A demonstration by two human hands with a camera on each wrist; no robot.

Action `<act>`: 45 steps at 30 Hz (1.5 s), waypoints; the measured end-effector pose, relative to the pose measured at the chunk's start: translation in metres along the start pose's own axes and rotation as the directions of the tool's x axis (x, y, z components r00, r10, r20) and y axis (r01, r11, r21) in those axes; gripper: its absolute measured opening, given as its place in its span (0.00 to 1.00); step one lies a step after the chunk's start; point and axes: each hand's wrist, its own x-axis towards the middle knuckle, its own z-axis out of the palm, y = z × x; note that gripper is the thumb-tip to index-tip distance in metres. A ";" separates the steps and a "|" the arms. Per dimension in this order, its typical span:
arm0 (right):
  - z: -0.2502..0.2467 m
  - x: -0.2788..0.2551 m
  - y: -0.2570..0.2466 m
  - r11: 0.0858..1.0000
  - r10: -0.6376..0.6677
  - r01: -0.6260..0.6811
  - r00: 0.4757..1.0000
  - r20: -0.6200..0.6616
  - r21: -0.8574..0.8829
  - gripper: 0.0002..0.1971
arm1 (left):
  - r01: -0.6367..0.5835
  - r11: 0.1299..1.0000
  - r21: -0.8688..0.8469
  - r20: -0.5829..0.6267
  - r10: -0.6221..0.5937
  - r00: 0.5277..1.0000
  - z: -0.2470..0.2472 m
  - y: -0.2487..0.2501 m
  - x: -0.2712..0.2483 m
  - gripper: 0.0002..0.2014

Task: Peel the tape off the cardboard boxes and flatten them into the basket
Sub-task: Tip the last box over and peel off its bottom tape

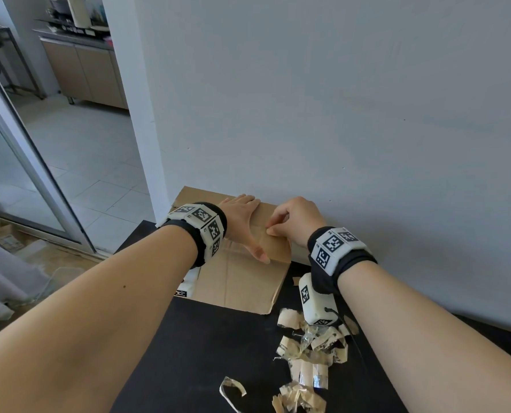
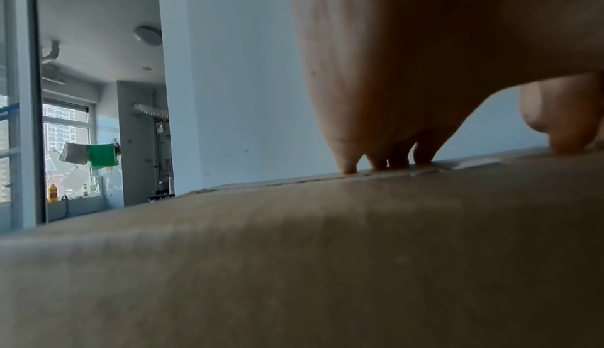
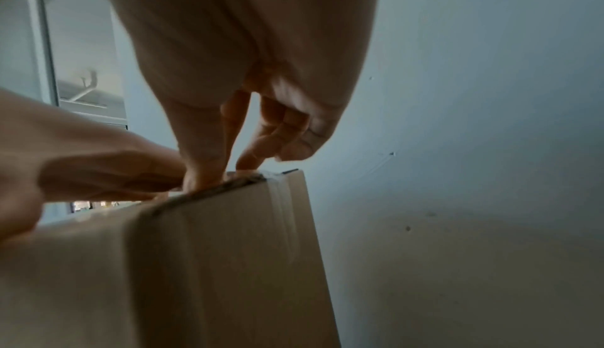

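left hand [image 1: 243,223] lies flat with fingers spread on the box [image 1: 236,281]; right hand [image 1: 297,220] pinches tape [image 3: 284,203] at its edge.

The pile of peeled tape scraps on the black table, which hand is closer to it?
Right. The right hand picks at the cardboard box just beyond the tape scraps; the left hand lies flat on the box, farther left.
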 end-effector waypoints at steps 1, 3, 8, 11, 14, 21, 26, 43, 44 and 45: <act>0.001 0.000 0.000 1.000 -0.006 0.006 1.000 -0.006 0.007 0.04 | -0.002 1.000 -0.002 -0.001 0.002 1.000 0.000 -0.001 0.000 0.62; 0.000 0.000 0.000 0.999 0.001 -0.002 1.000 0.013 0.055 0.06 | -0.008 1.000 0.004 0.000 0.008 1.000 0.001 -0.001 0.000 0.62; -0.013 0.001 0.000 0.985 -0.005 -0.021 0.989 0.151 0.169 0.04 | -0.020 1.000 0.005 -0.007 0.020 1.000 0.002 -0.003 0.002 0.62; -0.016 -0.001 -0.002 0.981 -0.015 -0.019 0.984 0.179 0.191 0.04 | -0.026 1.000 0.000 0.008 0.026 1.000 0.003 -0.004 0.000 0.64; -0.014 -0.001 -0.004 0.984 0.007 -0.029 0.992 0.127 0.176 0.01 | -0.021 1.000 -0.010 0.007 0.021 1.000 0.004 -0.007 0.002 0.63; 0.009 0.001 -0.010 0.999 -0.033 0.033 0.998 -0.047 -0.014 0.10 | 0.027 0.998 -0.056 -0.023 -0.028 0.999 0.003 -0.039 -0.001 0.58; 0.009 0.007 -0.020 0.998 -0.046 0.046 0.999 0.002 -0.051 0.20 | 0.027 0.989 -0.147 -0.050 -0.034 0.998 0.001 -0.060 -0.005 0.56; 0.016 -0.008 -0.022 0.992 -0.090 0.094 0.995 -0.040 0.086 0.13 | -0.019 0.989 -0.147 -0.054 0.011 0.998 0.005 -0.062 -0.005 0.53; 0.015 -0.009 -0.024 0.993 -0.099 0.101 0.995 -0.034 0.065 0.13 | -0.022 0.990 -0.141 -0.055 0.014 0.998 0.005 -0.062 -0.006 0.53; 0.014 -0.009 -0.025 0.994 -0.097 0.098 0.995 -0.026 0.052 0.13 | -0.025 0.990 -0.138 -0.055 0.018 0.998 0.005 -0.062 -0.006 0.53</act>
